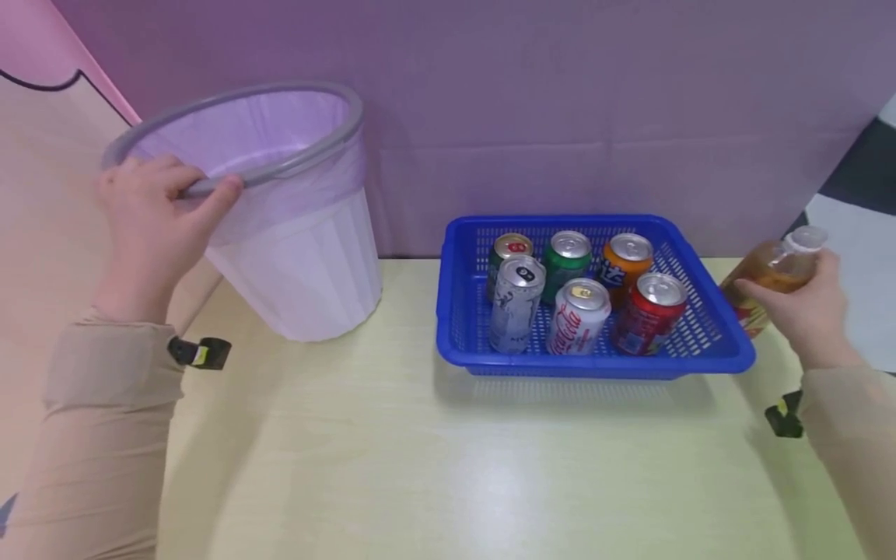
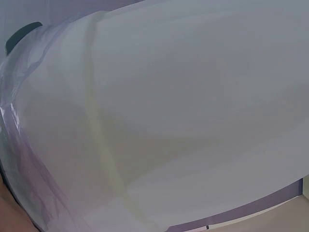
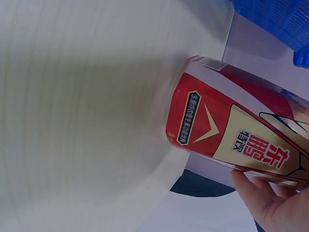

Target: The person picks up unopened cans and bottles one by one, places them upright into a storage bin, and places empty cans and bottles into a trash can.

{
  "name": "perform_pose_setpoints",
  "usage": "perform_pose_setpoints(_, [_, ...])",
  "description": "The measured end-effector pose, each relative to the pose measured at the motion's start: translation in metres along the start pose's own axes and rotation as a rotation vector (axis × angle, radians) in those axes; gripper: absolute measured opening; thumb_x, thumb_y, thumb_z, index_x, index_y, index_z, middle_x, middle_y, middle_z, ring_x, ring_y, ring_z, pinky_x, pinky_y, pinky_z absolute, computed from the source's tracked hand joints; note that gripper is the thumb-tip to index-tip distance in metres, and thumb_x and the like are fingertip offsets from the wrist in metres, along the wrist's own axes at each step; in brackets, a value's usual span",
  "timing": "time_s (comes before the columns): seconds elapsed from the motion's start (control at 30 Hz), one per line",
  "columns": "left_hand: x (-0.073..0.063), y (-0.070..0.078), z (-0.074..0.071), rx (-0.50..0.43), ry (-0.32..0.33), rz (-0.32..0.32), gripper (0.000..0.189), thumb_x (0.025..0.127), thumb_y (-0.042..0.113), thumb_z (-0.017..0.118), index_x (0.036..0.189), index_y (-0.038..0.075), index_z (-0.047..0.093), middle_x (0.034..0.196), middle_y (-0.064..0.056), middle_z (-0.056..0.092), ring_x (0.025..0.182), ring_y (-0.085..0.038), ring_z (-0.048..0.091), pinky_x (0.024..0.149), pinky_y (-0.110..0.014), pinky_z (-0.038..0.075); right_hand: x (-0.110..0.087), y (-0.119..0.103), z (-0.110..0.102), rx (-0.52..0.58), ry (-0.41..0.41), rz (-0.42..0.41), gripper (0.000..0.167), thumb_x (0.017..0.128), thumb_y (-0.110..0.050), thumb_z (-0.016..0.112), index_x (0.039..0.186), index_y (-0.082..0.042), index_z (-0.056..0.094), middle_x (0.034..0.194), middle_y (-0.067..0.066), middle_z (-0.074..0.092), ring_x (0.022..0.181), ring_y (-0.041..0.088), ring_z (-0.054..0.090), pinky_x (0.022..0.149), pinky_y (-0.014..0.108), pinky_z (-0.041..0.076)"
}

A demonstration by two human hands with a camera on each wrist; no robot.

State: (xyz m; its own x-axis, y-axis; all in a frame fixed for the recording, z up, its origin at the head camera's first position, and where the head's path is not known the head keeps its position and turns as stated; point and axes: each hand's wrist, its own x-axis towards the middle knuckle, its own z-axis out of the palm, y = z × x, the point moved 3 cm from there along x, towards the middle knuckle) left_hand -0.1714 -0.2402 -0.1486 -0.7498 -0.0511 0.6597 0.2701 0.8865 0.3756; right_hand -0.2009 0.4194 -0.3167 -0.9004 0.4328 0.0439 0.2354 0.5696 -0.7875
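Observation:
On the left, my left hand [image 1: 150, 225] grips the grey rim of a white trash bin [image 1: 301, 257], thumb and fingers hooked over the near side. A pale liner bag [image 1: 329, 175] is folded over that rim; in the left wrist view the bin wall [image 2: 193, 96] fills most of the picture. At the right edge of the table my right hand [image 1: 815, 311] holds a plastic drink bottle [image 1: 766, 268] with amber liquid, leaning. Its red and gold label [image 3: 203, 113] shows in the right wrist view. Whether its base touches the table is unclear.
Between the hands stands a blue plastic basket [image 1: 595, 369] holding several upright drink cans, among them a white cola can [image 1: 579, 319], a red can [image 1: 647, 315] and an orange can [image 1: 625, 268]. A purple cloth backdrop [image 1: 560, 101] hangs behind the table [image 1: 392, 467].

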Motion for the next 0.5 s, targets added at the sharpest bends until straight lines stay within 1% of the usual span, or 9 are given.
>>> perform_pose_setpoints(0.03, [0.0000, -0.0002, 0.0001, 0.010, -0.010, -0.003, 0.043, 0.086, 0.035, 0.061, 0.081, -0.008, 0.066, 0.075, -0.004, 0.047, 0.081, -0.016, 0.030, 0.102, -0.047, 0.013, -0.0001, 0.0000, 0.0004, 0.001, -0.002, 0.000, 0.091, 0.087, -0.043, 0.060, 0.150, -0.018, -0.001, 0.156, 0.023, 0.013, 0.139, 0.044, 0.022, 0.111, 0.056, 0.021])
perform_pose_setpoints(0.13, [-0.0003, -0.0006, 0.0005, 0.020, -0.015, 0.000, 0.044, 0.086, 0.035, 0.060, 0.080, -0.008, 0.066, 0.076, -0.009, 0.048, 0.081, -0.024, 0.032, 0.100, -0.050, 0.015, -0.0008, 0.0002, 0.0016, 0.005, -0.016, 0.005, 0.093, 0.087, -0.044, 0.060, 0.150, -0.018, -0.002, 0.156, 0.023, 0.012, 0.139, 0.045, 0.022, 0.110, 0.057, 0.021])
perform_pose_setpoints(0.33, [-0.0007, 0.0010, 0.0002, 0.017, 0.014, 0.025, 0.043, 0.085, 0.034, 0.062, 0.081, -0.008, 0.066, 0.078, -0.014, 0.051, 0.081, -0.027, 0.034, 0.097, -0.049, 0.017, -0.0016, -0.0014, 0.0013, 0.004, -0.023, -0.002, 0.094, 0.087, -0.045, 0.060, 0.151, -0.018, -0.004, 0.156, 0.024, 0.011, 0.139, 0.046, 0.020, 0.110, 0.058, 0.020])
perform_pose_setpoints(0.5, [-0.0003, 0.0024, -0.0010, 0.015, 0.001, 0.016, 0.043, 0.085, 0.035, 0.062, 0.083, -0.008, 0.067, 0.079, -0.015, 0.051, 0.083, -0.027, 0.035, 0.099, -0.050, 0.016, -0.0019, -0.0030, 0.0005, -0.004, -0.019, -0.010, 0.095, 0.087, -0.045, 0.061, 0.151, -0.017, -0.003, 0.155, 0.025, 0.012, 0.138, 0.046, 0.022, 0.110, 0.058, 0.021])
